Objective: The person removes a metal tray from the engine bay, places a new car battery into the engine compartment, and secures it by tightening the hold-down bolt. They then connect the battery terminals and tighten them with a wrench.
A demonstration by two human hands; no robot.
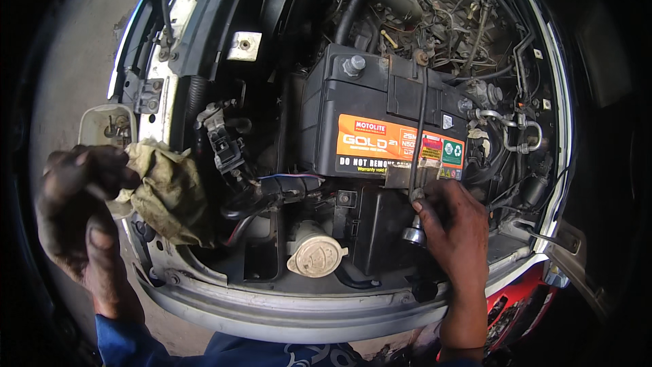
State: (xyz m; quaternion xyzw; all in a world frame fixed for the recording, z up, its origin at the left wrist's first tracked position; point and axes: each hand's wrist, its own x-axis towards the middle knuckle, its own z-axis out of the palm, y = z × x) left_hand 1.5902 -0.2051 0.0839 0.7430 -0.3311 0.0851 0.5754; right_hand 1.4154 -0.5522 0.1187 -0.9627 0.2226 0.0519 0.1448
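Observation:
At the front of the black car battery (326,122), my right hand (455,224) is closed, thumb and fingers around a chrome socket (414,233) with a narrow stem. The stem meets the end of the battery hold-down bar (423,95), by its metal bracket (407,177); my fingers hide part of this. On the left, my left hand (85,211) is raised, blurred by motion. Its fingers curl forward with the thumb apart, and nothing shows in it. A stained yellowish rag (170,194) lies just right of it. Beyond it stands a pale plastic tub (92,126) with small metal parts.
In front of the battery is a round, yellowed reservoir cap (317,256). Loose wiring and a connector (224,149) lie left of the battery. Hoses and pipes (523,129) crowd the right side. A white body edge (285,312) runs along the front, and a red object (516,306) sits lower right.

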